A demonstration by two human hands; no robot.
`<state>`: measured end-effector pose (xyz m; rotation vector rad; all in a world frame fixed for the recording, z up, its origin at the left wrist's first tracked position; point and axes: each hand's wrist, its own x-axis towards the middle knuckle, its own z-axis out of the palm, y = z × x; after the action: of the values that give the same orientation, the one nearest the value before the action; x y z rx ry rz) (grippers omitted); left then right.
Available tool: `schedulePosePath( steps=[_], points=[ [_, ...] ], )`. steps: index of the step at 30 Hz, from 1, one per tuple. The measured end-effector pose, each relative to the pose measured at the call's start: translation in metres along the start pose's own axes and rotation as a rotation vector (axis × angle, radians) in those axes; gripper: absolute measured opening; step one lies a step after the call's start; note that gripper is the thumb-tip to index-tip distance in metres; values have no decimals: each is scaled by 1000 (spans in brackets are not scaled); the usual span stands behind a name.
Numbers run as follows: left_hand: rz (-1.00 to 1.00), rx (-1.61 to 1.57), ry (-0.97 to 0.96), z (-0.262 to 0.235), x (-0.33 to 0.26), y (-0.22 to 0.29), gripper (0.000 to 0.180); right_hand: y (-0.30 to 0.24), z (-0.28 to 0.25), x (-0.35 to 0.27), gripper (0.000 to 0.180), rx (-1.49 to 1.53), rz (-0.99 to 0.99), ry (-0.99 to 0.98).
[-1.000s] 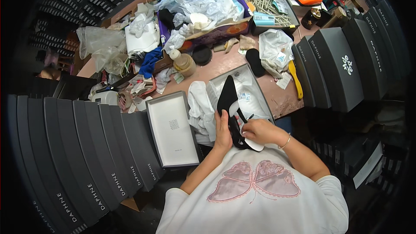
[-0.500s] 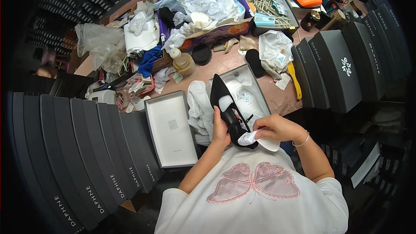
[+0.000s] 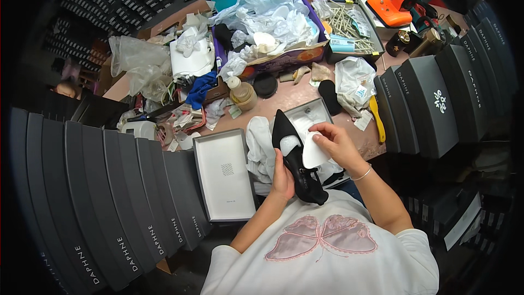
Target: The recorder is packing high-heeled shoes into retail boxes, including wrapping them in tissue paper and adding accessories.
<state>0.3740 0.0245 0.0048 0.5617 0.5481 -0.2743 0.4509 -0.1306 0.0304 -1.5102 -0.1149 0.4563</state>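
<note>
A black pointed-toe shoe is tilted in front of me, toe pointing away. My left hand is closed around its left side. White stuffing shows in the shoe's opening, and a thin strap with a buckle crosses nearer the heel. Between thumb and fingers, my right hand pinches a thin white sheet with a rounded edge, held just over the shoe's right side. Behind the shoe, the open grey shoebox is partly hidden. White tissue paper spills out at its left.
An upturned box lid lies at left. Stacked dark shoeboxes line the left; more shoeboxes stand right. Farther back are a purple carton of white wrappings, a capped bottle, a yellow-handled tool and an orange device.
My right hand has moved up from the heel toward the toe, carrying the white sheet. The crumpled white piece at the heel no longer shows there. My left hand still holds the shoe.
</note>
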Motion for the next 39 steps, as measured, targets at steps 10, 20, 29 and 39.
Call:
schedulePosePath(
  steps=[10,20,29,39],
  points=[
    [-33,61,-80,-17,-7,-8,76,-23,19,-28,15,-611,-439,334],
    [-13,-47,-15,-32,-11,-21,71,5,39,-69,38,-840,-620,-233],
    [132,99,21,-36,-7,-36,69,27,47,-49,10,-1169,-525,-142],
    [124,80,77,-26,-11,-38,59,30,40,-42,20,-1028,-572,-164]
  ],
)
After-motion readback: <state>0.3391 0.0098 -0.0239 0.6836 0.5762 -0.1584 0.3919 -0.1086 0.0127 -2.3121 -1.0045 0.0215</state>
